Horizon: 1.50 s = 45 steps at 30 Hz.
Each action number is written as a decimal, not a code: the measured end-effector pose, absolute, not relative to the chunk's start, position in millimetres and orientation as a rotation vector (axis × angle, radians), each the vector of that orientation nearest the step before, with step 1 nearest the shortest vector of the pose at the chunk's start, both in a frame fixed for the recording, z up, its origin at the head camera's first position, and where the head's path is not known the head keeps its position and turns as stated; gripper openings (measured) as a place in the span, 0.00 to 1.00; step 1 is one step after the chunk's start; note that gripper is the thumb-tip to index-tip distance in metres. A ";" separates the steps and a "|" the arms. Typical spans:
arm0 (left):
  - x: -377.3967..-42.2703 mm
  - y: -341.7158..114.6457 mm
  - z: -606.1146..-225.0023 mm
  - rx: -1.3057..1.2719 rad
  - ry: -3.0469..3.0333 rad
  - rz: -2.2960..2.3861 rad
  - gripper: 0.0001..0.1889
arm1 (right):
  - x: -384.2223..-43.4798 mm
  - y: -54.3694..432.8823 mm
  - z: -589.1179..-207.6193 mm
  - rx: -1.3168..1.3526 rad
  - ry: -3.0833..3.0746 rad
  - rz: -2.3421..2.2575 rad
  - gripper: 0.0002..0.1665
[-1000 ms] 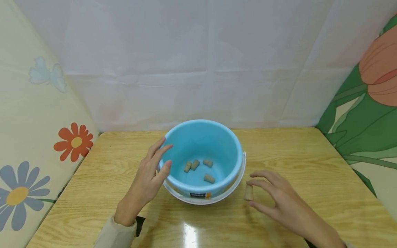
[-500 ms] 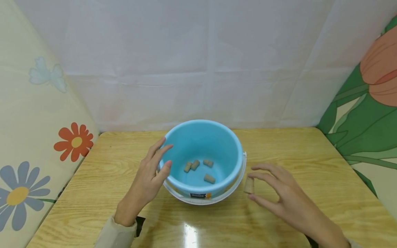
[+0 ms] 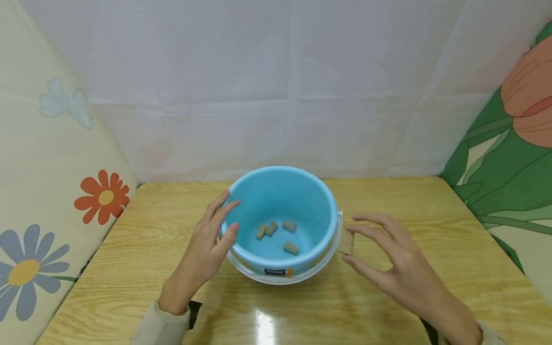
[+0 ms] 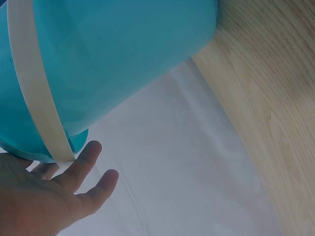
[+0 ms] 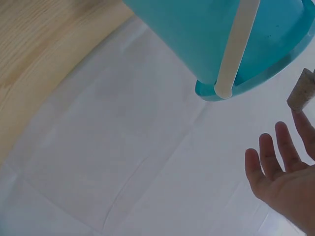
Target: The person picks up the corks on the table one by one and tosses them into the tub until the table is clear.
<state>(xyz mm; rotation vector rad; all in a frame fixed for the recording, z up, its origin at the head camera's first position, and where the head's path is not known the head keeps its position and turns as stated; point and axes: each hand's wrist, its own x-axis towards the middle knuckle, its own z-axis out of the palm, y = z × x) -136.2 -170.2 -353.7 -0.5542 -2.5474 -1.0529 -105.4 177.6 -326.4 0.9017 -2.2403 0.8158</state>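
A light blue bucket [image 3: 280, 191] stands on the wooden table, with several corks inside; one cork [image 3: 291, 247] lies nearest its front wall. My left hand [image 3: 201, 244] holds the bucket's left rim, thumb and a finger reaching over the edge. Seen from the left wrist, the ring and little fingers of that hand [image 4: 49, 196] spread below the rim outside. Right of the bucket, my right hand [image 3: 401, 263] pinches another cork [image 3: 346, 242] between thumb and fingertip, at about rim level. In the right wrist view this cork [image 5: 301, 91] sits at the right edge, partly cut off.
The bucket's white handle [image 3: 284, 280] hangs down around its front. Wood-grain table [image 3: 409, 201] extends to both sides. A white cloth [image 3: 276, 86] forms the back, with flower-printed panels [image 3: 39, 158] at the sides.
My right hand has risen away from the tabletop with its cork, moving up in the head view beside the bucket. The left hand and the bucket stay in place.
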 end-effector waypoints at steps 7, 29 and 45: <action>-136.0 -170.9 -353.9 -0.552 -2.549 -1.054 0.24 | -113.0 167.3 -326.1 0.907 -2.176 0.816 0.33; -136.9 -171.0 -354.6 -0.553 -2.547 -1.049 0.24 | -127.6 148.2 -327.4 0.907 -2.318 0.877 0.29; -136.7 -170.5 -354.9 -0.546 -2.548 -1.061 0.24 | -137.1 135.1 -329.6 0.826 -2.514 1.071 0.20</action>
